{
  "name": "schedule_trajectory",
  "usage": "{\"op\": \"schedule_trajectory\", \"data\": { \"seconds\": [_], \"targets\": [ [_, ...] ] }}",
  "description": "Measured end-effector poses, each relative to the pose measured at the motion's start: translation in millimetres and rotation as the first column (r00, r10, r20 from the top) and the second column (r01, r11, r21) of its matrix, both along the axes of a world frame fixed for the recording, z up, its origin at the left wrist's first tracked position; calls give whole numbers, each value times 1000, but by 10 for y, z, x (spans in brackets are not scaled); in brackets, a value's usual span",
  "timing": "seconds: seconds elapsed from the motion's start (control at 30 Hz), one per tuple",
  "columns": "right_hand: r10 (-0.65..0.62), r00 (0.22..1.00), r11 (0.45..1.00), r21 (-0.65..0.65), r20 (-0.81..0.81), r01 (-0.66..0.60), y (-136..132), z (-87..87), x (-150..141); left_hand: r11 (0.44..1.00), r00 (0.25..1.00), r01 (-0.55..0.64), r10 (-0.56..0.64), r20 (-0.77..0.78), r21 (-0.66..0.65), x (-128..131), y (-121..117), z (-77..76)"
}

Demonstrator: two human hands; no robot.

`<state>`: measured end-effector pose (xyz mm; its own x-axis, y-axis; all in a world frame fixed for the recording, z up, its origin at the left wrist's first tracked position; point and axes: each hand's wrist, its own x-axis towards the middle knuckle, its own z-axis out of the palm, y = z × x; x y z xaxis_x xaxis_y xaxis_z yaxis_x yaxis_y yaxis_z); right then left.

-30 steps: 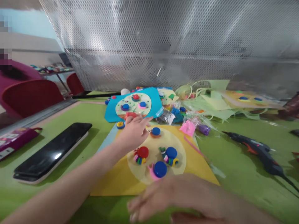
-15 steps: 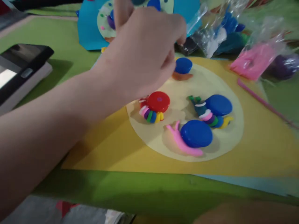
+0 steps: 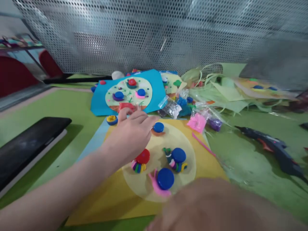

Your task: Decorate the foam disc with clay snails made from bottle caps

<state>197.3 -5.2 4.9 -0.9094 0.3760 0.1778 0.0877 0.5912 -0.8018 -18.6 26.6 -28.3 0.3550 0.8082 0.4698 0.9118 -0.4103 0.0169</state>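
Observation:
My left hand point(image 3: 131, 133) reaches over the yellow card point(image 3: 96, 205) from the left. Its fingers are curled on a small clear bag of red clay point(image 3: 126, 106) at the bottom edge of a blue card point(image 3: 98, 104). Under that hand lies a snail with a red cap shell point(image 3: 143, 156) and a striped body. Other snails on the pale oval have blue caps: one with a brown body point(image 3: 158, 127), one green and striped point(image 3: 178, 155), one pink point(image 3: 165, 178). A blurred skin-coloured shape, seemingly my right hand point(image 3: 223, 207), fills the bottom right; its fingers are hidden.
A black phone point(image 3: 33, 144) lies at left. Bags of pink clay point(image 3: 197, 122) and purple clay point(image 3: 215, 124) sit behind the card, near a pink stick point(image 3: 203, 144). A black glue gun point(image 3: 276, 146) is at right. Behind stands a perforated metal panel point(image 3: 144, 35).
The view has tilted up and drawn back, showing the panel and glue gun. My left hand is now at the red clay bag. The blurred shape at bottom right has risen into view.

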Motion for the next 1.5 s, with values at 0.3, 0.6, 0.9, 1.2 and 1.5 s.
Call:
{"op": "schedule_trajectory", "data": {
  "seconds": [0.3, 0.6, 0.9, 1.2, 1.5],
  "targets": [
    [-795, 591, 425, 569, -137, 704, 897, -285, 195, 997, 998, -53, 52, -17, -63, -71, 17, 37],
    [-953, 218, 301, 743, 211, 598, 1060, -354, 204, 997, 999, -16, 13, -41, -76, -53, 19, 15],
    [-955, 243, 287, 743, 170, 604, 1096, -452, 155, 995, 999, -2, -2, -42, -96, -16, -11, 12],
    [-879, 448, 414, 731, 165, 543, 1080, -497, 144, 994, 997, -79, 77, -31, -75, -154, 85, -21],
    [-787, 616, 466, 686, 32, 559, 1007, -422, 119, 969, 994, 86, -101, -51, -232, -103, -73, 219]
  ]
}}
